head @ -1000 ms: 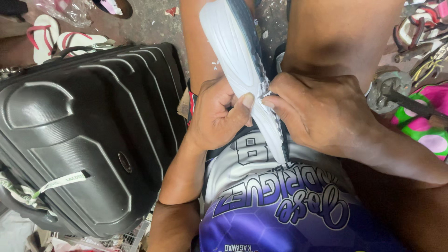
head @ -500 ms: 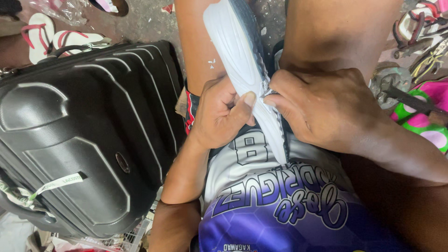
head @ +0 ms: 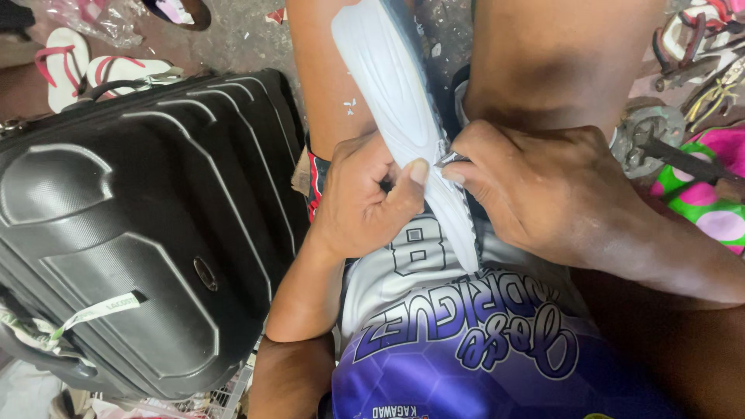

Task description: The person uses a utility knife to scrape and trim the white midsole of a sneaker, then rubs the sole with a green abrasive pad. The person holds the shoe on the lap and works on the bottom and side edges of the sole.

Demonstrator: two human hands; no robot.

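Observation:
A shoe with a pale grey sole (head: pixel 396 101) lies sole-up between my knees, against my white and purple shirt. My left hand (head: pixel 365 202) grips the sole's left side, thumb pressed on its surface. My right hand (head: pixel 535 186) pinches a small metal needle (head: pixel 448 161) at the sole's right edge, beside my left thumb. The shoe's upper is mostly hidden under the sole and my hands.
A black hard-shell suitcase (head: pixel 132 225) lies at my left, close to my left arm. Pink-strapped white sandals (head: pixel 85 66) rest on the ground behind it. Metal tools (head: pixel 675 147) and a pink and green cloth (head: pixel 706 194) sit at the right.
My hands stay at the same spot on the sole's edge. The left thumb has shifted slightly along the sole toward the right fingers.

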